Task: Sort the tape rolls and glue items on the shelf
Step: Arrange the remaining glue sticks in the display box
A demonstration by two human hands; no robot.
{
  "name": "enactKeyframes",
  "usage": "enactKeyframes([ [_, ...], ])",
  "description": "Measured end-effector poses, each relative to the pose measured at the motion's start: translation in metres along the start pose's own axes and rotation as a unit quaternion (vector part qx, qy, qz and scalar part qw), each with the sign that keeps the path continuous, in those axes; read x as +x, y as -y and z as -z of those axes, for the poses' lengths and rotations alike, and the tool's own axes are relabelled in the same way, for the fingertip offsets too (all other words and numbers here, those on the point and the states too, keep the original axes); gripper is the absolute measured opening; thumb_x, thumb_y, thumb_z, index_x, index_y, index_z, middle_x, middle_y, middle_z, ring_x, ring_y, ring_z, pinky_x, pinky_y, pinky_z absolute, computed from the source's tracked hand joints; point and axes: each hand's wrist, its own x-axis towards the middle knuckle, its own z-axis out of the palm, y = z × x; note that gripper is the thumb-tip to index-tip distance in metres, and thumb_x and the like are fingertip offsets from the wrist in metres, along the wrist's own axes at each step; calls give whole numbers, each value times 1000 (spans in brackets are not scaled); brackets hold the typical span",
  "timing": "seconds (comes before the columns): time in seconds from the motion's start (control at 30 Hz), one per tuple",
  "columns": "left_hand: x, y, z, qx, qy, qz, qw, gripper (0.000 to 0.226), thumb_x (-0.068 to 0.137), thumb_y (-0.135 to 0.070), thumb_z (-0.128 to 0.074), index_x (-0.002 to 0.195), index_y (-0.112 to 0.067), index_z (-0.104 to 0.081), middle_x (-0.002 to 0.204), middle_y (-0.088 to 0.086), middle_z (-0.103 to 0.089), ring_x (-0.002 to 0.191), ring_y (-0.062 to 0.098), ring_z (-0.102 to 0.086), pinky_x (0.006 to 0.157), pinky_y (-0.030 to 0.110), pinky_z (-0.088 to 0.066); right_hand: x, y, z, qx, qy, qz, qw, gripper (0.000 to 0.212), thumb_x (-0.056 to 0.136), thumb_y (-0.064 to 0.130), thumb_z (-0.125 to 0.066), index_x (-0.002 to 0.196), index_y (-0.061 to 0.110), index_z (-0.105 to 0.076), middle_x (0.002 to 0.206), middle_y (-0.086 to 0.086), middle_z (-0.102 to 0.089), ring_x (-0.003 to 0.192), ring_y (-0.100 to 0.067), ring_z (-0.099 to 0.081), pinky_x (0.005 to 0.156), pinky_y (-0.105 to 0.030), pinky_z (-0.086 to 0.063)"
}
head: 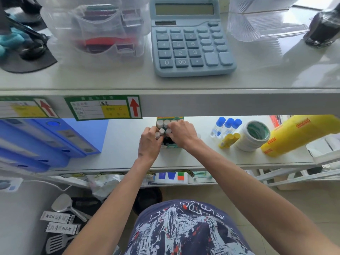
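Observation:
A small green box (170,146) of white-capped glue sticks (166,123) stands on the middle shelf. My left hand (149,142) grips the box's left side, fingers on a capped stick. My right hand (182,134) is over the box's right side, fingertips pinching a stick among the caps. To the right stand three clear glue bottles with blue caps (226,127), two yellow glue sticks (229,139) lying down, and a stack of white tape rolls (253,136).
Blue binders (47,142) fill the shelf's left side. A yellow package (301,135) and white tray (323,150) sit at the right. Above, a blue calculator (191,37), clear drawers (103,32) and a clear holder (261,19) stand on the upper shelf.

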Motion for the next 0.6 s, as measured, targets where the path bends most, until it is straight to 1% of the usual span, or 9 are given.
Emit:
enactKeyframes([
  [0.07, -2, 0, -1, -21, -3, 4, 1000, 27, 85, -17, -78, 104, -3, -63, 93, 14, -61, 75, 24, -58, 67, 28, -48, 5, 3, -4, 76, 10, -11, 997, 9, 88, 14, -61, 91, 9, -68, 93, -15, -70, 87, -40, -63, 63, -37, -40],
  [0.1, -4, 1, -1, -28, -6, 1, 1000, 32, 83, -17, -80, 107, -3, -63, 95, 15, -63, 77, 24, -60, 67, 27, -48, 6, 4, -6, 113, 16, -17, 993, 7, 85, 12, -62, 89, 9, -66, 92, -16, -70, 87, -40, -62, 64, -39, -45],
  [0.2, -12, 7, -3, -37, -16, -14, 999, 42, 81, -16, -83, 114, -5, -60, 99, 14, -67, 82, 25, -66, 69, 19, -46, 6, 5, -13, 187, 10, -25, 982, 8, 86, 11, -64, 93, 7, -65, 95, -17, -71, 91, -39, -60, 75, -44, -53],
  [0.27, -13, 11, -4, -46, -19, -18, 999, 45, 80, -14, -83, 117, -7, -58, 99, 13, -68, 84, 25, -67, 70, 21, -49, 4, 4, -18, 203, -9, -27, 979, 8, 92, 9, -60, 95, 5, -65, 95, -19, -71, 89, -39, -59, 75, -46, -53],
  [0.33, -15, 12, -6, -59, -26, -21, 998, 46, 80, -12, -83, 118, -8, -57, 99, 13, -68, 82, 26, -68, 73, 27, -56, 2, 2, -21, 201, -14, -28, 979, 12, 94, 7, -55, 93, 4, -66, 92, -20, -70, 86, -40, -59, 73, -46, -52],
  [0.4, -16, 12, -9, -74, -29, -28, 996, 48, 79, -10, -83, 119, -8, -56, 100, 13, -65, 80, 26, -70, 72, 34, -61, -1, 0, -23, 192, -10, -21, 981, 13, 94, 6, -55, 91, 5, -68, 88, -19, -71, 82, -41, -62, 70, -46, -53],
  [0.43, -16, 11, -10, -83, -27, -32, 996, 49, 79, -9, -84, 119, -7, -56, 102, 13, -63, 80, 25, -70, 72, 34, -62, -2, -1, -22, 184, -9, -22, 983, 13, 93, 5, -56, 90, 6, -69, 87, -17, -72, 80, -40, -63, 69, -46, -54],
  [0.5, -15, 9, -11, -88, -24, -31, 995, 48, 79, -6, -83, 120, -5, -58, 105, 15, -59, 80, 22, -69, 72, 29, -62, -7, 2, -16, 193, -40, -29, 980, 16, 93, 7, -55, 91, 6, -71, 87, -16, -72, 78, -39, -64, 68, -45, -55],
  [0.6, -10, 8, -8, -87, -35, -29, 995, 44, 81, -6, -81, 120, -4, -62, 107, 15, -58, 74, 16, -65, 71, 20, -59, -19, 1, 0, 189, -143, -67, 969, 21, 95, 14, -55, 89, 6, -73, 85, -16, -73, 76, -39, -66, 64, -39, -54],
])
